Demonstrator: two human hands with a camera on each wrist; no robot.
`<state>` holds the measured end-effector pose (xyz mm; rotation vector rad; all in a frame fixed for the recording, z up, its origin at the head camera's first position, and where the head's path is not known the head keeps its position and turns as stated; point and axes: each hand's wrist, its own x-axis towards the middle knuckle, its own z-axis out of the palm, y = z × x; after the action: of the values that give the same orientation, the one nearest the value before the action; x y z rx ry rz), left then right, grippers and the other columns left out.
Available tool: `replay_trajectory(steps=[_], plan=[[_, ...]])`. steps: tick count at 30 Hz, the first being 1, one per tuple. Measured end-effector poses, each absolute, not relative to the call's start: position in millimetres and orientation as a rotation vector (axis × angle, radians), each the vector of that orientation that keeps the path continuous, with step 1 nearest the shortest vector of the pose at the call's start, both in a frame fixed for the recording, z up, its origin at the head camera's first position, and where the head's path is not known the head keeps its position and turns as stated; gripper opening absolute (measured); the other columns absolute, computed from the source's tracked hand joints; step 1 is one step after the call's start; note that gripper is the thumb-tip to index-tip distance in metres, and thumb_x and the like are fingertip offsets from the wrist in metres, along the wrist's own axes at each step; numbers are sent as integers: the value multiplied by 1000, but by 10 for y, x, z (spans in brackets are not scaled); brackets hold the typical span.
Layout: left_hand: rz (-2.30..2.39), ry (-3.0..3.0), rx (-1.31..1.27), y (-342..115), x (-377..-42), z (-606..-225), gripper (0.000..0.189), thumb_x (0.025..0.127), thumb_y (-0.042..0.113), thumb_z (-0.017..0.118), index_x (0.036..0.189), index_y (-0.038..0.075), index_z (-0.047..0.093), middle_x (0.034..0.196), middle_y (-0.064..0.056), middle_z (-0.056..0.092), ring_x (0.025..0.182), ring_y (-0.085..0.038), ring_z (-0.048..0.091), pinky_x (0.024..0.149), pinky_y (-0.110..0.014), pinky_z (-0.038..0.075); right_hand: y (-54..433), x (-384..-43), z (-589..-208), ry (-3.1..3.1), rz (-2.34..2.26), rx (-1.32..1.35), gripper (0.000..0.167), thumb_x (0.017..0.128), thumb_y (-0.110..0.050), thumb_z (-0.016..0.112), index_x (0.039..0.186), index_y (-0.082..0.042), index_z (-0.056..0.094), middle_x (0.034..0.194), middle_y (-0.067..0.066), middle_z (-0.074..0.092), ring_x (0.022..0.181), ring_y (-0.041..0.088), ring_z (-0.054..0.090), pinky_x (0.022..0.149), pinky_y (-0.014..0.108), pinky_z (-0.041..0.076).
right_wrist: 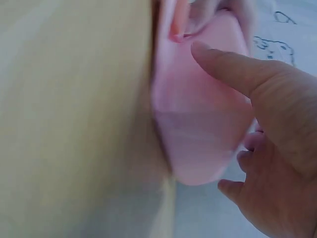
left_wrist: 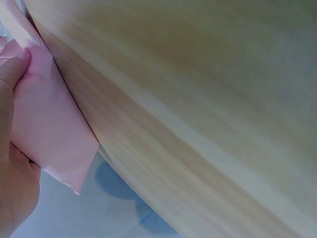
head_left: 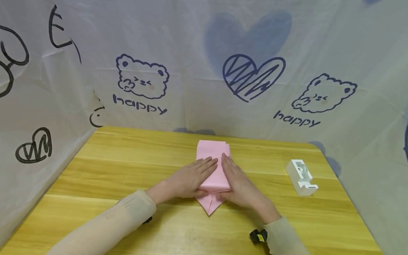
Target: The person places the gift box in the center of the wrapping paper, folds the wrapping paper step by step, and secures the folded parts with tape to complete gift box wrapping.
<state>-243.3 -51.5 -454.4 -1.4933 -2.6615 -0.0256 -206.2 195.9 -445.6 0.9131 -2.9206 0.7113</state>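
Note:
A folded pink sheet of paper (head_left: 211, 149) lies on the wooden table, its pointed end toward the person. A raised fold crosses it just above that point. My left hand (head_left: 189, 179) rests on its left side with straight fingers, the thumb by the fold. On the right side, my right hand (head_left: 239, 184) lies along the edge, fingers extended forward. In the left wrist view, the left thumb touches the pink paper (left_wrist: 54, 129). The right wrist view has the right thumb over the paper (right_wrist: 198, 124); the right fingers are partly hidden.
A white tape dispenser (head_left: 301, 180) stands on the table (head_left: 127, 152) to the right. Behind and beside the table hangs white cloth (head_left: 197, 78) printed with bears, hearts and lettering. A small black device (head_left: 257, 236) sits at the right wrist.

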Motion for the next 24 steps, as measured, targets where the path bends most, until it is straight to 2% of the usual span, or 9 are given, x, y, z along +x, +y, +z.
replay_trajectory(steps=[3, 5, 8, 11, 14, 17, 24], plan=[[-32, -2650, -1502, -506, -2441, -4554, 93, 100, 51, 63, 163, -3, 21, 172, -18, 18, 159, -34, 18, 129, -43, 17, 2001, -1981, -4338, -2870, 709, 909, 111, 86, -30, 87, 164, 3, 16, 172, 19, 14, 158, 37, 17, 126, 56, 21], [-40, -2646, -1505, -501, -2447, -4561, 93, 100, 51, 63, 163, -3, 22, 172, -19, 17, 159, -34, 18, 129, -43, 17, 2017, -1891, -4246, -2821, 671, 921, 99, 88, -27, 85, 163, 2, 26, 169, 19, 26, 155, 37, 27, 124, 55, 26], [-55, -2639, -1502, -502, -2453, -4574, 93, 100, 51, 63, 163, -3, 22, 172, -19, 18, 159, -34, 18, 129, -43, 17, 1990, -1732, -4172, -2724, 571, 1035, 78, 91, -24, 81, 156, -2, 45, 158, 16, 48, 144, 33, 48, 119, 52, 39], [-59, -2625, -1500, -513, -2452, -4588, 92, 101, 51, 62, 163, -3, 23, 172, -19, 18, 158, -34, 18, 129, -43, 18, 1914, -1561, -4198, -2645, 457, 1263, 56, 94, -25, 78, 144, -6, 61, 143, 9, 64, 131, 25, 61, 110, 45, 50], [-63, -2615, -1502, -518, -2450, -4598, 91, 101, 51, 62, 163, -4, 23, 171, -19, 19, 158, -35, 19, 128, -44, 18, 1827, -1431, -4283, -2617, 350, 1494, 48, 97, -27, 74, 140, -9, 65, 139, 3, 67, 129, 19, 62, 109, 39, 51], [-53, -2629, -1502, -513, -2447, -4587, 92, 102, 51, 62, 163, -3, 21, 172, -19, 17, 159, -35, 18, 129, -44, 18, 1749, -1381, -4367, -2626, 231, 1606, 49, 100, -32, 69, 144, -9, 62, 145, 2, 63, 135, 18, 57, 113, 38, 47], [-17, -2642, -1498, -519, -2455, -4556, 92, 103, 53, 58, 164, -2, 19, 172, -18, 16, 159, -34, 17, 129, -43, 17, 1671, -1387, -4459, -2687, -35, 1581, 52, 105, -38, 60, 149, -11, 58, 150, 1, 59, 140, 20, 53, 117, 42, 43]])
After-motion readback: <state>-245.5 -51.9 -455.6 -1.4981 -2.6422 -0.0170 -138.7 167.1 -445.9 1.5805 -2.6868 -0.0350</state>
